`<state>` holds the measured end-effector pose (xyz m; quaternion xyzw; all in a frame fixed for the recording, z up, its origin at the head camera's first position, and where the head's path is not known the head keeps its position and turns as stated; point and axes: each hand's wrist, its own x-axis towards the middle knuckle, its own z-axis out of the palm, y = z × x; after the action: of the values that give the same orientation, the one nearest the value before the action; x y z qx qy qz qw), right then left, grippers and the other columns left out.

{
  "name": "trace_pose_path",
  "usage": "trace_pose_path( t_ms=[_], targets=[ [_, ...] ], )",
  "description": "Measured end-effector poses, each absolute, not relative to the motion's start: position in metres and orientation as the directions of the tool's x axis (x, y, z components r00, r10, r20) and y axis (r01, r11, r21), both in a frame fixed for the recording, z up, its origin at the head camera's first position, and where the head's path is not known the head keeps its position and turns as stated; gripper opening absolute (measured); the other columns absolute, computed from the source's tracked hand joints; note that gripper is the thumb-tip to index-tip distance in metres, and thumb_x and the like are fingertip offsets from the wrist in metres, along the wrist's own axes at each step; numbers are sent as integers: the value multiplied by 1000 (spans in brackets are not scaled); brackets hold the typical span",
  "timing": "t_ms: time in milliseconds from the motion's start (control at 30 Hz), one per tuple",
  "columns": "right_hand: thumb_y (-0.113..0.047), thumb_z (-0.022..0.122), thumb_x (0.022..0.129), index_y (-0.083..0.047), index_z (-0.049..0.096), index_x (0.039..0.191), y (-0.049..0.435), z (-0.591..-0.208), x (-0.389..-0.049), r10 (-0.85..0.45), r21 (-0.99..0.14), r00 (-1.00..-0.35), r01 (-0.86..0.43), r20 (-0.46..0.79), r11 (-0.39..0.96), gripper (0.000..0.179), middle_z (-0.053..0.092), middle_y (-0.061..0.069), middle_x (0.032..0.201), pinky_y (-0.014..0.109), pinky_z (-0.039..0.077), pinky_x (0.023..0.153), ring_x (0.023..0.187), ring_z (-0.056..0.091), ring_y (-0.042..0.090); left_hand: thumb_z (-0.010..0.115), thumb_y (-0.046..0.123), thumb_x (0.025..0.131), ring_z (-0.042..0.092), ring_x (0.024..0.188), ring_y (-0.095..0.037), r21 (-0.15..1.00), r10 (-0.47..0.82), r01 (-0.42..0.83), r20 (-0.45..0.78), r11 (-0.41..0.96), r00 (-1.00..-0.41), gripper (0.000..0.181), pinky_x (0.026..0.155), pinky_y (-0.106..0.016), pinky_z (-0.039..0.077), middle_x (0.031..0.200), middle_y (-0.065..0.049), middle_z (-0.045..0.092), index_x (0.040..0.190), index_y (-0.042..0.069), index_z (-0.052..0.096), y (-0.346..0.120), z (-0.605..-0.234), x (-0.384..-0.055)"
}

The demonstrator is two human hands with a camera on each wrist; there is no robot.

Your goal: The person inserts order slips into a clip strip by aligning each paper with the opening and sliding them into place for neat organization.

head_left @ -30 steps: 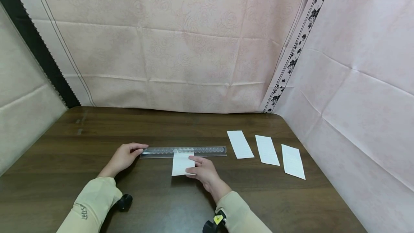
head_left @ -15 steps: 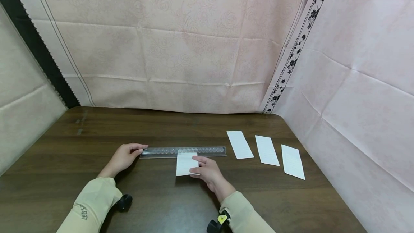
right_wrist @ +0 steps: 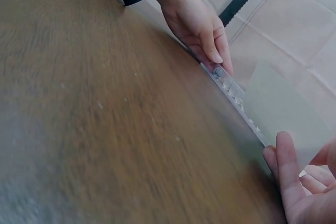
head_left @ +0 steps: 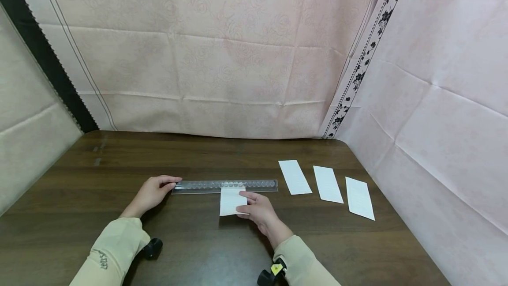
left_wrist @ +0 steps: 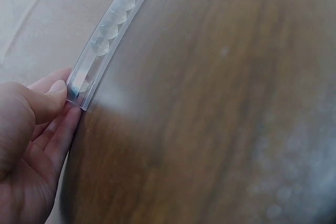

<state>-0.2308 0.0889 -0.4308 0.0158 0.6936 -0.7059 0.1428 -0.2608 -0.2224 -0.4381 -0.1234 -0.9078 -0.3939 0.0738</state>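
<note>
My left hand [head_left: 155,192] pinches the left end of a clear plastic ticket rail [head_left: 263,184] between thumb and fingers, as the left wrist view shows. A row of clear round balls [left_wrist: 109,29] runs inside it. Toward the middle of the rail, a white paper slip [head_left: 230,202] has its far edge under the balls, which show over the paper. My right hand [head_left: 258,211] pinches the slip by its right side. In the right wrist view, the slip [right_wrist: 286,111] stands up off the tabletop beside the rail, and part of it is hidden behind the right fingers.
Three more white slips, a left one [head_left: 295,177], a middle one [head_left: 328,184] and a right one [head_left: 360,198], lie apart on the right side of the brown wooden table [head_left: 190,242]. Pale patterned cloth [head_left: 222,65] hangs behind the table and along both sides.
My right hand has slid the slip a little to the right along the rail. The left hand and the rail stay where they were.
</note>
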Motion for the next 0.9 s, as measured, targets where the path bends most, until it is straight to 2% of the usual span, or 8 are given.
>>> trace_pose_path(
  t_ms=[667, 900],
  targets=[
    [13, 64, 80, 9, 50, 128, 103, -432, -231, -184, -976, -959, 217, -216, 16, 51, 57, 25, 120, 34, 54, 74, 85, 63, 21, 56, 7, 93, 56, 106, -36, 686, 163, 298, 256, 664, -953, 23, 85, -51, 45, 110, -17, 64, 112, 2, 67, -219, -436, -258],
    [12, 65, 79, 9, 51, 127, 107, -431, -232, -181, -974, -957, 225, -224, 20, 50, 57, 25, 120, 34, 54, 74, 85, 63, 21, 55, 7, 94, 54, 109, -36, 696, 159, 275, 228, 663, -960, 24, 88, -52, 44, 114, -17, 63, 114, 3, 66, -221, -436, -259]
  ],
)
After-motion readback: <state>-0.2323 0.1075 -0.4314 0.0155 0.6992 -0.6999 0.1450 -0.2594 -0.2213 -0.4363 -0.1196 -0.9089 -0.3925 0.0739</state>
